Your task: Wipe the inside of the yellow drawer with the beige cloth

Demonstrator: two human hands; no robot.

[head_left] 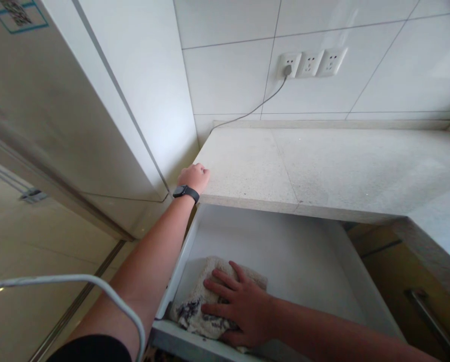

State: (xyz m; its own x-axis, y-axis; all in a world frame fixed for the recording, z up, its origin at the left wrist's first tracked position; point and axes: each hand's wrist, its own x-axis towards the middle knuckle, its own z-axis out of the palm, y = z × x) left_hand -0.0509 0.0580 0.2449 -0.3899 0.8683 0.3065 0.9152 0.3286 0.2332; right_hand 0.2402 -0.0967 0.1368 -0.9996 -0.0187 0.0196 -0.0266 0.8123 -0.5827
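Pressed flat on a folded cream towel (206, 296) with dark patches is my right hand (243, 304), its fingers spread apart. The towel lies in the front left corner of a pulled-out white drawer (285, 246). My left hand (194, 177), with a black watch (186, 191) at its wrist, rests at the front left corner of the pale stone countertop (255, 166). Its fingers are curled in, and their tips are hidden, so I cannot see whether anything is in them.
Above the countertop, a tiled wall (228, 75) carries sockets (310, 64) with a grey cord (255, 109) plugged in. A tall white cabinet (134, 65) stands left. A white cable (78, 278) crosses my left arm. Right of the drawer is a metal handle (432, 317).
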